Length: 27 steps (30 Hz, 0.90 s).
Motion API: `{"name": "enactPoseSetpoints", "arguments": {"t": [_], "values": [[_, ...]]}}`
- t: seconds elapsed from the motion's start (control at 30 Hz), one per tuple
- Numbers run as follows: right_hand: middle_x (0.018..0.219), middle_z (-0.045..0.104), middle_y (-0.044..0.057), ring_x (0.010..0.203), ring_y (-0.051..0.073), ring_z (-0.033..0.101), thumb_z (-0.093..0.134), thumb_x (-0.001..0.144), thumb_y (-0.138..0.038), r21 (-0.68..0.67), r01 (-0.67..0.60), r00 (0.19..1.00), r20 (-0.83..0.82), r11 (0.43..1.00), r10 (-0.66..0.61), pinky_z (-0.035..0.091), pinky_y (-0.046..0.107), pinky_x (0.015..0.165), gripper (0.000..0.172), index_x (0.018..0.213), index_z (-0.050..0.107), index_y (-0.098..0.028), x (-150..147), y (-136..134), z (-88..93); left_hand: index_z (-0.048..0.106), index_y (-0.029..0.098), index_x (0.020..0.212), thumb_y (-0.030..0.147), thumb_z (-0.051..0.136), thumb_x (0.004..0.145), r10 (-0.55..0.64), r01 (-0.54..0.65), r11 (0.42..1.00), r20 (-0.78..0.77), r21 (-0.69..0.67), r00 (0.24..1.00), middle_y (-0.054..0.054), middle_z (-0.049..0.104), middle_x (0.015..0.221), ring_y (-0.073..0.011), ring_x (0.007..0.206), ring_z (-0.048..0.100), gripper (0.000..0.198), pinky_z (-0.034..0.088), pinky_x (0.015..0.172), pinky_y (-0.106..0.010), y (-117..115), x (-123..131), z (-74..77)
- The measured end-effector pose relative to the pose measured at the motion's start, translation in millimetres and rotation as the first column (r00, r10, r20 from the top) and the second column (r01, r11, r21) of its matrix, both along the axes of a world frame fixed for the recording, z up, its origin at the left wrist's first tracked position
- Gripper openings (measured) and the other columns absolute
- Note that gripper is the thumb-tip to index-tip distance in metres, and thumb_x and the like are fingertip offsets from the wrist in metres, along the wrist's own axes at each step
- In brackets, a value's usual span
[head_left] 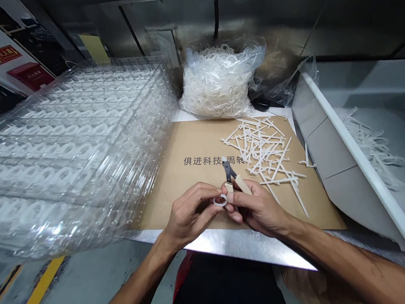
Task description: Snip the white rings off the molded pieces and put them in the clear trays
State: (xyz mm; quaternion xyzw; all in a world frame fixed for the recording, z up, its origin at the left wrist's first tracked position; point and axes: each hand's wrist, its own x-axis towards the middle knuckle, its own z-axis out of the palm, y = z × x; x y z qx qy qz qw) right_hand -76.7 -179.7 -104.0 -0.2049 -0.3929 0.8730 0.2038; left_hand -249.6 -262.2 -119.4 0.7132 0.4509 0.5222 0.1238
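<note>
Between the fingertips of my left hand is a small white plastic ring. My right hand is closed round a pair of nippers with cream handles and dark jaws that point away from me. Its thumb and fingertips come close to the ring's right side; whether they touch it I cannot tell. Both hands are over the near part of a brown cardboard sheet with printed characters. Beyond my right hand lies a loose heap of thin white plastic sprues.
Stacked clear trays filled with white rings stand at the left. Behind the cardboard sits a clear bag of white rings. A white bin at the right holds white plastic pieces. The metal table edge is nearest me.
</note>
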Motion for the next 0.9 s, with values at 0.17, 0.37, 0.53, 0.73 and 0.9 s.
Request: {"name": "enactPoseSetpoints", "arguments": {"t": [0.17, 0.37, 0.53, 0.73, 0.9], "values": [[0.066, 0.057, -0.002, 0.05, 0.007, 0.045, 0.067, 0.084, -0.019, 0.035, 0.009, 1.0, 0.0, 0.999, -0.009, 0.035, 0.022, 0.052, 0.007, 0.084, 0.062, -0.015, 0.2, -0.7, -1.0, 0.063, 0.016, 0.116, 0.006, 0.07, 0.086, 0.001, -0.001, 1.0, 0.001, -0.003, 1.0, -0.008, 0.071, 0.097, -0.0166, 0.089, 0.069, 0.033, 0.058, 0.077, -0.027, 0.1, 0.2, 0.8], [0.067, 0.057, -0.002, 0.05, 0.008, 0.046, 0.066, 0.09, -0.03, 0.121, 0.01, 0.998, 0.066, 0.993, -0.018, 0.034, 0.023, 0.052, 0.016, 0.086, 0.063, -0.015, 2.7, -0.6, -6.3, 0.063, 0.017, 0.117, 0.009, 0.068, 0.088, -0.004, 0.004, 0.999, -0.007, -0.038, 1.0, -0.009, 0.071, 0.097, -0.0171, 0.089, 0.069, 0.031, 0.057, 0.077, -0.028, 0.0, 0.4, 2.5], [0.064, 0.057, -0.002, 0.047, 0.009, 0.048, 0.064, 0.091, -0.03, 0.175, -0.024, 0.995, 0.096, 0.984, 0.007, 0.034, 0.023, 0.049, 0.018, 0.081, 0.063, -0.015, 4.4, 0.9, -6.2, 0.063, 0.017, 0.118, 0.011, 0.068, 0.088, -0.006, 0.007, 0.998, 0.005, -0.066, 1.0, -0.009, 0.071, 0.097, -0.0167, 0.088, 0.069, 0.03, 0.057, 0.076, -0.027, -0.4, 1.0, 4.5], [0.054, 0.055, -0.003, 0.044, 0.009, 0.046, 0.063, 0.09, -0.035, 0.236, -0.039, 0.984, 0.177, 0.971, -0.003, 0.034, 0.022, 0.047, 0.026, 0.073, 0.061, -0.016, 5.8, 0.9, -4.0, 0.064, 0.017, 0.117, 0.015, 0.067, 0.09, -0.007, 0.009, 0.996, 0.017, -0.093, 1.0, -0.01, 0.072, 0.097, -0.0179, 0.088, 0.068, 0.027, 0.055, 0.076, -0.029, -1.3, 0.9, 4.8], [0.055, 0.058, -0.002, 0.045, 0.009, 0.047, 0.064, 0.089, -0.032, 0.308, -0.026, 0.981, 0.192, 0.951, -0.036, 0.032, 0.022, 0.047, 0.021, 0.075, 0.062, -0.016, 5.3, 0.1, -6.5, 0.065, 0.016, 0.112, 0.017, 0.068, 0.089, 0.013, -0.007, 0.994, 0.055, -0.106, 0.998, -0.009, 0.07, 0.092, -0.017, 0.083, 0.067, 0.024, 0.054, 0.073, -0.028, -1.6, 1.1, 6.2]]}}
